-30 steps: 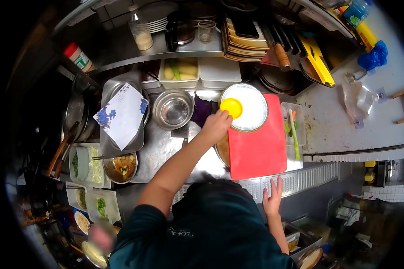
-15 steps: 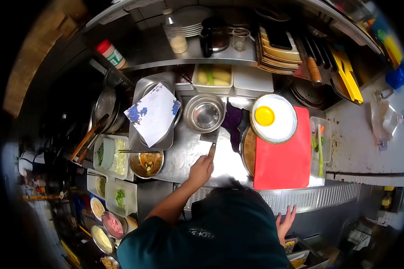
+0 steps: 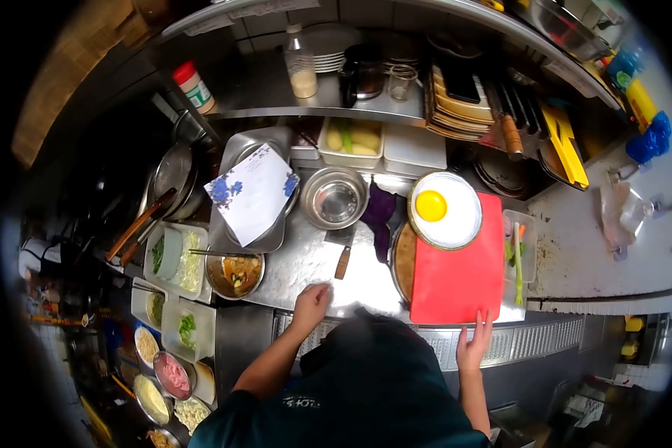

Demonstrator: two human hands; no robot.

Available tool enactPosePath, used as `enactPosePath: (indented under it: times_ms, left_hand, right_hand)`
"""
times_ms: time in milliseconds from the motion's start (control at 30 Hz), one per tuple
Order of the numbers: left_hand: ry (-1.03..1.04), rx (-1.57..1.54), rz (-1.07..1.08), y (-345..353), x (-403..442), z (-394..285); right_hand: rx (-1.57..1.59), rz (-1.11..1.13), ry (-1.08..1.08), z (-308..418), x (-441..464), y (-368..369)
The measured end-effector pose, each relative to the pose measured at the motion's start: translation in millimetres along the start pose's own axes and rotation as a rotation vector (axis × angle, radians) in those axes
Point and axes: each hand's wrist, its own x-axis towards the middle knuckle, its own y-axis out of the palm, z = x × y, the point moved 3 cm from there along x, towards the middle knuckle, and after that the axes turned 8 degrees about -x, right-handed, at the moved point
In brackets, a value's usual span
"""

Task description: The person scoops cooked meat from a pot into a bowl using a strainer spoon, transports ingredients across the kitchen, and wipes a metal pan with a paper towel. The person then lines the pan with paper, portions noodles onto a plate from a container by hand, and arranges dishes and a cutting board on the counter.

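My left hand (image 3: pixel 311 305) hovers by the front edge of the steel counter, fingers loosely curled and no object showing in it. Just beyond it lies a cleaver, its wooden handle (image 3: pixel 342 263) toward me and its blade beside a steel bowl (image 3: pixel 335 198). My right hand (image 3: pixel 475 343) has its fingers spread, with the tips at the near edge of a red cutting board (image 3: pixel 459 282); whether they touch it I cannot tell. On that board rests a white bowl (image 3: pixel 459 224) with a yellow yolk-like round. A dark purple cloth (image 3: pixel 380 216) lies between the steel bowl and the board.
A patterned paper sheet (image 3: pixel 252 198) covers a metal tray at left. Nearby stand a pot of food (image 3: pixel 239 278) and containers of shredded vegetables (image 3: pixel 191 261). Plates and a bottle (image 3: pixel 301 71) fill the shelf above. Scallions (image 3: pixel 518 261) sit in a tub at right.
My left hand has let go of the cleaver's handle and drawn back toward me. My right hand has moved up to the cutting board's near edge. The view has shifted slightly.
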Motion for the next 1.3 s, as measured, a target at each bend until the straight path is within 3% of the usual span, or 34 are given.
enactPosePath:
  times_ms: [133, 233, 333, 400, 433, 600, 800, 967, 1300]
  left_hand:
    - [-0.017, 0.066, 0.095, 6, -6, 4]
    - [0.114, 0.126, 0.073, 13, 9, 10]
    - [0.084, 0.121, 0.015, 27, 47, 31]
    - [-0.206, -0.265, 0.012, 38, 71, 53]
    - [-0.448, -0.638, -0.023, 42, 79, 50]
    - [-0.467, -1.113, -0.373, 25, 98, 39]
    - [-0.618, -1.244, -0.444, 13, 74, 70]
    - [-0.415, -1.409, -0.812, -25, 55, 75]
    - [-0.282, -1.439, -0.866, -64, 48, 54]
  right_hand:
    - [0.014, 0.0, -0.009, 13, -11, 4]
    - [0.042, 0.039, 0.015, 20, -26, 5]
    - [0.048, 0.053, 0.05, 24, -40, 3]
    - [0.045, 0.036, 0.072, 16, -54, 2]
    - [0.022, 0.012, 0.083, 13, -60, 1]
    - [-0.015, -0.043, 0.171, 3, -81, -8]
    - [-0.019, -0.048, 0.195, 3, -91, -6]
    - [-0.013, -0.004, 0.169, 9, -76, -5]
    - [0.029, 0.001, 0.077, 12, -27, 0]
